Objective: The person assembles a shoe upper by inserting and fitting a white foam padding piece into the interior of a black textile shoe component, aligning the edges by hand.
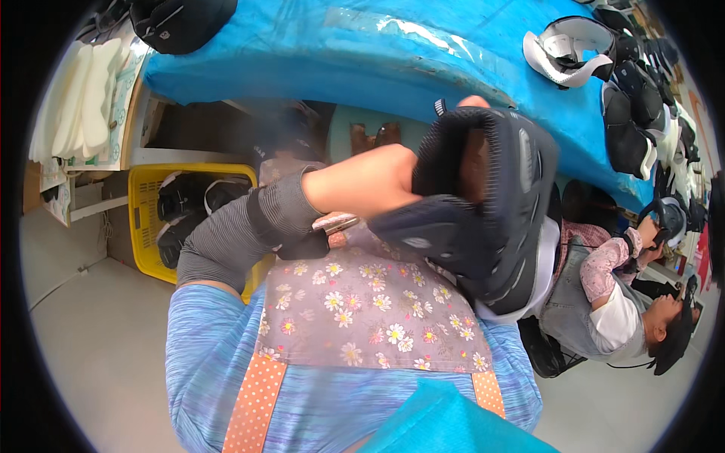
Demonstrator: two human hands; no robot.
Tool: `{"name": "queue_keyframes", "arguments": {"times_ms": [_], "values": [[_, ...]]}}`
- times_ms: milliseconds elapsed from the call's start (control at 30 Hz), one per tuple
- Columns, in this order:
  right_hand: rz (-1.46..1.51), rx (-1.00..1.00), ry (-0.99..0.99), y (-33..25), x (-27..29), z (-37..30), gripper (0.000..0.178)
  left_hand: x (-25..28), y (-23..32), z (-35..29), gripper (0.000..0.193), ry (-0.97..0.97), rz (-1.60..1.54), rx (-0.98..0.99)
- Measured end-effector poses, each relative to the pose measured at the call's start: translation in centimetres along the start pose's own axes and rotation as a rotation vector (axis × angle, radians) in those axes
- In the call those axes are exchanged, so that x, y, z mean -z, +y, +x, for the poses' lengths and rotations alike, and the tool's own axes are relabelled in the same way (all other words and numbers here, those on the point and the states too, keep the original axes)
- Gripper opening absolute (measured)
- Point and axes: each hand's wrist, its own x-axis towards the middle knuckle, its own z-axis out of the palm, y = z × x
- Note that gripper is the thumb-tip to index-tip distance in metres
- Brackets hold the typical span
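In front of my chest, above my lap, a black shoe upper (507, 205) with grey marks is tilted, its collar toward my left and a striped pull loop at the top. White material shows along its lower right edge. My left hand (385, 177), in a grey striped sleeve, crosses from the left and grips it by the collar. A fingertip of what appears to be my right hand (474, 101) shows over the far edge; the rest of that hand is behind the upper. Something brown shows inside the opening, too shaded to make out.
A blue-covered table (332, 64) lies ahead, with a white-and-black upper (568, 53) and several black ones (630, 113) at its right. A yellow crate (140, 226) with black shoe pieces stands at my left, near white foam sheets (91, 98). A co-worker (604, 294) sits at right.
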Motion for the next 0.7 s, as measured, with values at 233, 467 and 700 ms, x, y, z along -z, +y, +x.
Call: {"name": "queue_keyframes", "arguments": {"times_ms": [233, 467, 700], "values": [[0.173, -0.026, -0.12, 3.9, -2.5, 6.7, 0.03, 0.3, 0.0, 0.6, 0.036, 0.083, 0.118, -0.199], [0.309, -0.05, -0.078, 1.8, 0.3, 2.8, 0.029, 2.4, 0.3, 0.5, 0.031, 0.196, -0.024, -0.09], [0.488, -0.127, -0.115, 2.0, -0.2, 2.6, 0.029, 0.7, 0.7, 0.5, 0.027, -0.047, -0.162, -0.198]]}}
